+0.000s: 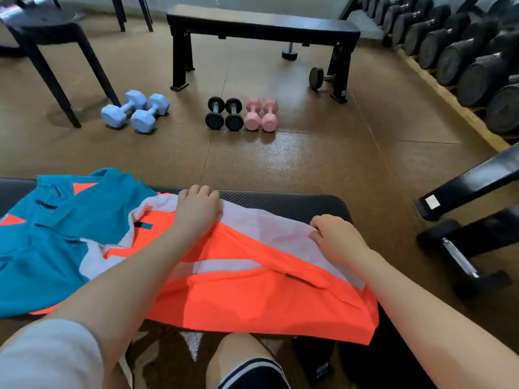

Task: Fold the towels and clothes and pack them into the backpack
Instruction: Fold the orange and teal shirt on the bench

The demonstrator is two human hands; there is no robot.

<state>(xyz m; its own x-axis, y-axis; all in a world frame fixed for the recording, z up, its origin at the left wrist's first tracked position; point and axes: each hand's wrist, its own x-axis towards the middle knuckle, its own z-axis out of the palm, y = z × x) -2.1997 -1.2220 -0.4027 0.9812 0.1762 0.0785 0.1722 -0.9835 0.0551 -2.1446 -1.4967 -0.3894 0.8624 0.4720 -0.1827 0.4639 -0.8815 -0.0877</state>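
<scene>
Gym floor; garments on black bench.

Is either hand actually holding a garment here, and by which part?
Both hands are on the orange-and-white garment: left hand at its far white edge, right hand at its right white edge. Whether either grip is closed cannot be told.

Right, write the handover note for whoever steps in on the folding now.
Left hand: resting palm down on the orange garment, at its far edge.
Right hand: fingers pinching that garment's white panel at its right end.
The orange garment lies spread on the black bench, not yet folded. The teal garment lies unfolded to its left, partly overlapping it.
No backpack or towels in view.
Left: fold both, find the backpack, pack.
</scene>
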